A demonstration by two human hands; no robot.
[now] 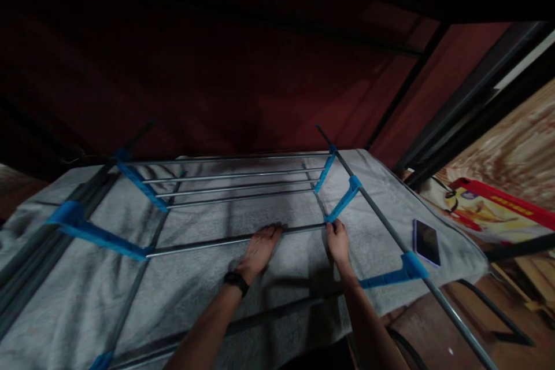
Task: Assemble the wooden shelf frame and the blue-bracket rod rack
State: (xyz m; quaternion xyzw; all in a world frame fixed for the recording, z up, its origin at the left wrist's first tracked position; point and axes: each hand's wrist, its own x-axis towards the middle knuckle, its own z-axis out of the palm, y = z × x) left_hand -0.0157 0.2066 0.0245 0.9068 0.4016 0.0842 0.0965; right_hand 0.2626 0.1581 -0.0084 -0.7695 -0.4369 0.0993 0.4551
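A rack of grey metal tubes and blue plastic brackets lies on a bed. My left hand, with a black band on its wrist, is closed over a crosswise metal rod near its middle. Where that rod meets a blue bracket, my right hand pinches the bracket's lower end; the exact finger contact is partly hidden. At its left end the rod meets another blue bracket. Several thinner rods span the brackets farther back. A long side tube runs along the right.
A grey blanket lies under the rack. A phone rests on it at the right. Beyond is a red and yellow package. Loose tubes lie at the left. Dark red cloth hangs behind, with a dark frame post.
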